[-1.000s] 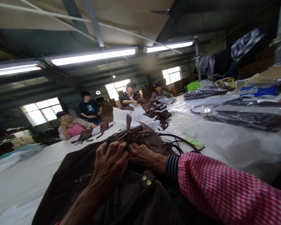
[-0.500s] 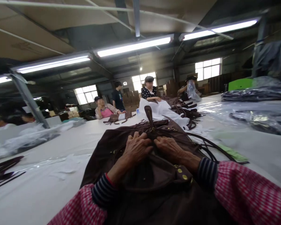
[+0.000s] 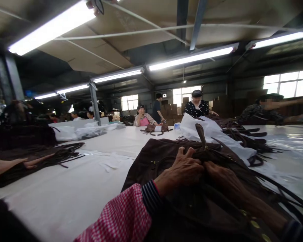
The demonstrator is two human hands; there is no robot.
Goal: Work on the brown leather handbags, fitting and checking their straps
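Two hands on a dark brown bag.

pink-white checked sleeve, brown bag

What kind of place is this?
It looks like a workshop or small factory where bags are handled: a brown bag lies on a long white table, people work around it, and tube lights hang overhead.

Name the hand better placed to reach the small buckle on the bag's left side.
Likely the left hand: it sits nearer the buckle on the bag, with the right hand farther beyond.
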